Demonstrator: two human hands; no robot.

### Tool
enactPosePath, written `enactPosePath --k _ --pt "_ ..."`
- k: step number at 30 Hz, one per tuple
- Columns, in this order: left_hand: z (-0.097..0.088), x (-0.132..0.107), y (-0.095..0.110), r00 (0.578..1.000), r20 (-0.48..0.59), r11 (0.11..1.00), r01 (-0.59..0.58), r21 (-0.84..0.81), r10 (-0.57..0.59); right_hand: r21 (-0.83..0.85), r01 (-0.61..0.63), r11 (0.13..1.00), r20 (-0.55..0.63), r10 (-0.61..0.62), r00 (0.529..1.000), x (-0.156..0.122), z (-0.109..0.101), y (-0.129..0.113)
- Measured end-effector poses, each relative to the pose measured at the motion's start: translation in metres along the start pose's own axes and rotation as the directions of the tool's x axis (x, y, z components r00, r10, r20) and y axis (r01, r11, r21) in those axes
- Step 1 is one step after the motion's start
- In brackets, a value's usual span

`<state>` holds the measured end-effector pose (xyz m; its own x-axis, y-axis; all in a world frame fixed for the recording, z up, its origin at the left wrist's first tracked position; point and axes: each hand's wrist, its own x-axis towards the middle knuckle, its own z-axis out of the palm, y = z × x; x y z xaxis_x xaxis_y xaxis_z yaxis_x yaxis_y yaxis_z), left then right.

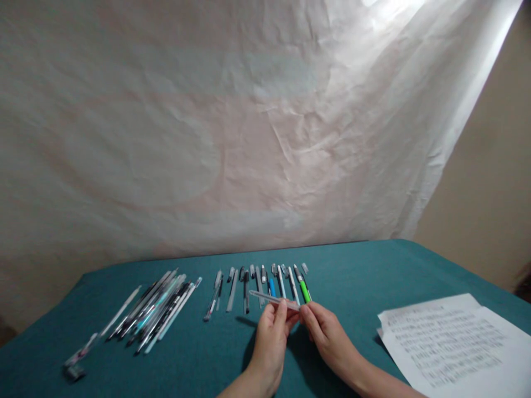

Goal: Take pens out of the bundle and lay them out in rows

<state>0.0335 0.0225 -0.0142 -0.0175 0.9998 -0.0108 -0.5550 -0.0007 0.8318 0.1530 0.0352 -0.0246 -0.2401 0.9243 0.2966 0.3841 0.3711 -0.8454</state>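
Above the front middle of the table, my left hand grips a clear, slender pen barrel between thumb and fingers. The barrel points up and to the left. At its right end, the thumb and fingertips of my right hand pinch together; whether they hold the barrel's end or a small part of it is hidden. Just beyond the hands lies a row of pens taken apart, with a bright green pen, a blue pen piece and several clear or black barrels. Loose caps lie along the row's far side.
A heap of pens and refills spreads over the left of the green tablecloth. Further left lie a long thin pen part and a dark small piece. Handwritten sheets lie at the right. A pale sheet hangs behind.
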Motion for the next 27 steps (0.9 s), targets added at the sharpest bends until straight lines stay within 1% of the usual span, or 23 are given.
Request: enactPosePath --k 3,6,10,13,18,22,24,27 --pt "-0.0014 0.0002 0.0006 1.0 -0.026 1.0 -0.01 0.005 0.011 -0.128 0.069 0.989 0.028 -0.066 0.997 -0.0011 -0.0046 -0.0023" --pt "-0.0025 0.0004 0.0002 0.999 -0.032 0.999 -0.03 0.015 0.03 -0.179 0.074 0.981 0.05 -0.067 0.997 0.0008 -0.0091 -0.0031" --pt "-0.0037 0.0006 -0.0017 0.999 0.013 0.999 -0.036 0.02 0.035 -0.116 0.004 0.993 0.078 0.005 0.997 0.0057 -0.01 0.0005" --pt "-0.0048 0.001 -0.0026 0.999 0.02 0.999 -0.04 0.024 0.039 -0.08 0.017 0.997 0.092 -0.01 0.996 0.007 -0.0092 0.0005" --pt "-0.006 0.0012 -0.0029 0.999 -0.004 0.999 -0.046 -0.017 0.046 -0.059 0.026 0.998 0.049 -0.023 0.999 0.0058 -0.0086 -0.0016" --pt "-0.007 0.0018 -0.0046 0.999 0.0 0.999 -0.032 -0.012 0.032 -0.064 0.008 0.998 0.096 -0.002 0.995 0.0051 -0.0063 0.0027" --pt "-0.0076 0.0024 -0.0056 0.999 -0.007 0.999 -0.037 -0.008 0.037 -0.081 0.023 0.996 0.106 -0.014 0.994 0.0046 -0.0058 0.0034" --pt "-0.0077 0.0031 -0.0057 0.998 -0.025 0.999 -0.051 -0.015 0.051 -0.097 0.044 0.994 0.067 -0.037 0.997 0.0041 -0.0064 0.0019"
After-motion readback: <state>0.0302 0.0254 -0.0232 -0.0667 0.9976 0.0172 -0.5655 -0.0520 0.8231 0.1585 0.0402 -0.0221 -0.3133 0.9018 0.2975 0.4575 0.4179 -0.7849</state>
